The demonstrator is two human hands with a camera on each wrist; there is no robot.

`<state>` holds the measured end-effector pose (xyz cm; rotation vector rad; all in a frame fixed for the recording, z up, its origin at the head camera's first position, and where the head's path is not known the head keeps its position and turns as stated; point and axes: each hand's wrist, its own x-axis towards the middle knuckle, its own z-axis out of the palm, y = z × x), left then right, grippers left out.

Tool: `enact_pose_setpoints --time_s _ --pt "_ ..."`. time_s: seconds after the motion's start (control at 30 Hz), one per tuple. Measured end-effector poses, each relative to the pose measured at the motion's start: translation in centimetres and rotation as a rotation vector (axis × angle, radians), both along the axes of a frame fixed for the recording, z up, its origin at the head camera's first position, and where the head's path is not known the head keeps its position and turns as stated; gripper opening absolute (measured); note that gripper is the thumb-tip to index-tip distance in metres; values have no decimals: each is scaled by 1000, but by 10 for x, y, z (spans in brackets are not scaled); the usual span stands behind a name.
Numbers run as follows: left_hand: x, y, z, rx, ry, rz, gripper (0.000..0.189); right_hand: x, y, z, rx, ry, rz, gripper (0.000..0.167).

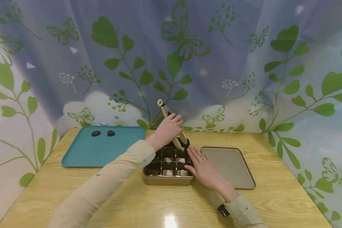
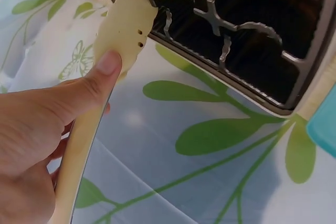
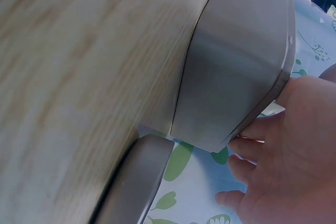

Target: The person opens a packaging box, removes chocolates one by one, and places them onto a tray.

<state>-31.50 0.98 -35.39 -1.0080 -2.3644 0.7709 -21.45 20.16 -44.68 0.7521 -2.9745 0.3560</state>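
My left hand (image 1: 169, 128) grips a pair of tongs (image 2: 86, 140) with cream-coloured scalloped heads, its thumb lying along one arm. The tongs slant down into the back right corner of a bronze metal box (image 1: 168, 181), where their tips overlap a dark compartment. What lies between the tips is hidden. A dark divided insert (image 2: 212, 19) fills the box, and some compartments show dark or pale pieces. Fingers extended, my right hand (image 1: 205, 169) rests against the box's right rim; the right wrist view shows its fingertips at the box wall (image 3: 226, 72).
Left of the box lies a teal tray (image 1: 102, 152) bearing two dark brown, chocolate-like lumps (image 1: 96, 133). A bronze lid (image 1: 228, 167) lies flat to the right, partly behind my right hand. Behind the wooden table (image 1: 171, 199) hangs a leaf-and-butterfly curtain (image 1: 148, 63).
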Motion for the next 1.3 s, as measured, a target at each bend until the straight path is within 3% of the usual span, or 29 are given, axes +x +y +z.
enact_pose_setpoints --time_s 0.33,0.57,0.73,0.9,1.1,1.3 --pt "-5 16 -3 -116 -34 25 14 -1 2 -2 0 -9 3 72" --pt "-6 16 -13 -135 -53 24 17 -1 0 -2 -7 -7 8 72" --pt "-7 10 -18 -77 -43 -4 16 0 1 -2 -10 -8 -1 72" --pt "-6 -2 -13 8 -40 -8 31 0 2 -2 -19 7 4 71" --pt "-4 -25 -11 164 -25 -44 43 -1 2 -3 -11 6 4 72" --pt "0 -47 -18 320 -54 -20 49 -2 1 -3 -20 -5 6 72"
